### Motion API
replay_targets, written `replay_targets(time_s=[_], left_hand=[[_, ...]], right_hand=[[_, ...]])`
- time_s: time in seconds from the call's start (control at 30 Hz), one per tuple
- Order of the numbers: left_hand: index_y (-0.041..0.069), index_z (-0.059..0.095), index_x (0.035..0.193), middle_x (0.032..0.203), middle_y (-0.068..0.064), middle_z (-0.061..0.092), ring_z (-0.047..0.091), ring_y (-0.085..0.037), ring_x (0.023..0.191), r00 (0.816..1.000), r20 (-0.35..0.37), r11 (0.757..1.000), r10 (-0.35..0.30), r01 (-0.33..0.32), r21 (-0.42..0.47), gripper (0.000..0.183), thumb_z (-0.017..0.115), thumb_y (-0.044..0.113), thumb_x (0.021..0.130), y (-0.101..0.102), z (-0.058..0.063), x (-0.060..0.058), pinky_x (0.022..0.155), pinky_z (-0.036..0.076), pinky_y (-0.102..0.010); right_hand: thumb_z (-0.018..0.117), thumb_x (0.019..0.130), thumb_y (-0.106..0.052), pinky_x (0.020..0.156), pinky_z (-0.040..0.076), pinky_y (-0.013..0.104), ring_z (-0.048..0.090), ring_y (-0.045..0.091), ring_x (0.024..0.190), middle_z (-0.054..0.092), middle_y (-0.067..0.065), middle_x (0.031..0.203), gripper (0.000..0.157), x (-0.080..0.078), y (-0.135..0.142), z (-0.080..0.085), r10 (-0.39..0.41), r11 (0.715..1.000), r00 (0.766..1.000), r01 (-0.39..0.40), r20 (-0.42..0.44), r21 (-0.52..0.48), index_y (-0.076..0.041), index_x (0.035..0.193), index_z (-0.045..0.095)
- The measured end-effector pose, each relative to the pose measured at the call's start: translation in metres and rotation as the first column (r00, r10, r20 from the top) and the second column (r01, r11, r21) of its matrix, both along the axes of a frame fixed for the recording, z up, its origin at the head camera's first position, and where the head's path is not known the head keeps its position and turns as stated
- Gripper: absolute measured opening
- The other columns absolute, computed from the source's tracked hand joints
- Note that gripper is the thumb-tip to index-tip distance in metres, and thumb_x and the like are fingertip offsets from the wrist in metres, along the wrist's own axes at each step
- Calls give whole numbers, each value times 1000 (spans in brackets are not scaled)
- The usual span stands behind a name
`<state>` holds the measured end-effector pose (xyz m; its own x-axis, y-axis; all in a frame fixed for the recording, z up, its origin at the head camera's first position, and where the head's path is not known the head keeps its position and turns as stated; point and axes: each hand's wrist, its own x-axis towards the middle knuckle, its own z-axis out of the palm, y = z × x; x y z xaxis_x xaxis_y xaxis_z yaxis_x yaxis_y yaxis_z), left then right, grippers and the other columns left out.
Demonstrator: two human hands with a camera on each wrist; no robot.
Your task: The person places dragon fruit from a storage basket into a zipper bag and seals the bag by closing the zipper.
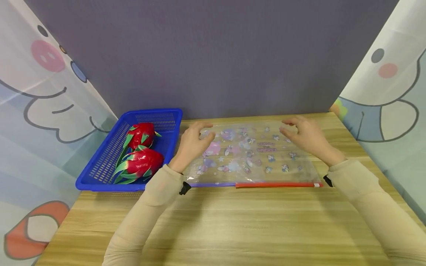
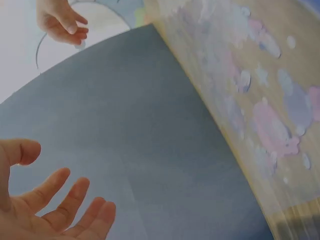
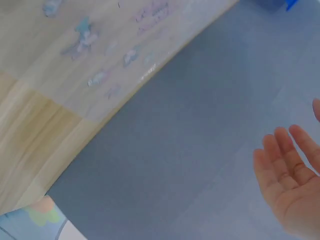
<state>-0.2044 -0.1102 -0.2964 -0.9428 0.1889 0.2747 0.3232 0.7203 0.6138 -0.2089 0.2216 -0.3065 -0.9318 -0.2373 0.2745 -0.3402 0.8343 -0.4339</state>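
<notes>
Plastic bags (image 1: 247, 157) flat on tabletop (image 1: 249, 225), right of centre in head view. Left hand (image 1: 195, 138) and right hand (image 1: 307, 137) above, empty, thumbs apart. Seemingly between grips; handling bags would call for lowering fingers. Blue basket (image 1: 111, 187) with dragon fruits (image 1: 146, 162), left of frame; grey panel (image 1: 213, 59) behind, cartoon curtains (image 1: 46, 122) both sides. Left wrist: bags upper right. Right wrist: bags upper left.

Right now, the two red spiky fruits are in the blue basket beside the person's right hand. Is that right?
Not quite: the blue basket is beside the person's left hand, not the right hand. The head view shows this. The two red spiky fruits are in it, as you said.
</notes>
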Motion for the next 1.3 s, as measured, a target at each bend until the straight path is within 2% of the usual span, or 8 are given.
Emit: replay_targets(time_s=[0.07,0.2,0.43,0.63,0.97,1.07,1.2,1.3], left_hand=[[16,61,119,129,-4,54,58,-26,96,1000,15,1000,-9,8,18,35,56,29,86,1,-2,4,83,48,-41],[16,62,116,124,-3,57,58,-24,101,999,23,998,-47,46,47,32,57,25,86,5,-7,10,84,49,-38],[11,64,112,116,-4,62,59,-21,104,993,2,991,-118,118,63,28,55,20,87,12,-25,16,85,51,-33],[7,65,109,109,-7,65,61,-21,101,985,-2,981,-172,171,95,25,56,14,87,12,-39,17,87,50,-36],[8,65,109,104,-5,67,62,-17,95,965,97,968,-246,240,70,23,56,16,89,6,-61,19,85,50,-35],[9,65,108,104,-4,67,62,-16,96,952,145,961,-271,260,90,22,56,16,90,2,-65,20,85,51,-32],[9,64,110,108,-4,66,62,-16,98,921,215,944,-325,302,133,22,56,16,91,-3,-71,22,86,50,-29],[6,63,112,110,-5,65,61,-17,99,899,241,929,-365,335,155,24,55,15,91,-6,-76,23,87,50,-29]], right_hand=[[57,91,-28,80,45,51,57,38,95,57,23,115,41,5,-2,-5,24,999,999,-24,21,-27,1,119,57],[58,90,-24,86,45,49,55,36,101,58,20,115,37,13,-4,-19,92,993,993,-86,67,-86,1,118,58],[62,87,-13,82,50,45,60,30,96,62,16,110,29,26,-7,-43,217,974,970,-208,114,-85,-1,114,61],[65,84,-12,77,52,38,61,22,88,66,9,102,25,32,-12,-61,298,954,949,-294,103,-53,-3,107,65],[69,82,-18,71,50,34,58,15,85,65,-2,98,22,41,-9,-85,389,921,902,-375,186,-103,-10,102,69],[69,82,-23,72,52,32,59,18,86,65,0,97,26,43,-7,-93,436,898,870,-407,230,-165,-9,103,68],[70,79,-24,76,54,33,60,22,90,64,4,99,31,45,-2,-101,486,872,829,-437,276,-222,-5,104,66],[74,75,-21,76,53,30,59,18,89,63,3,99,34,45,2,-105,481,875,827,-430,291,-223,-5,103,67]])
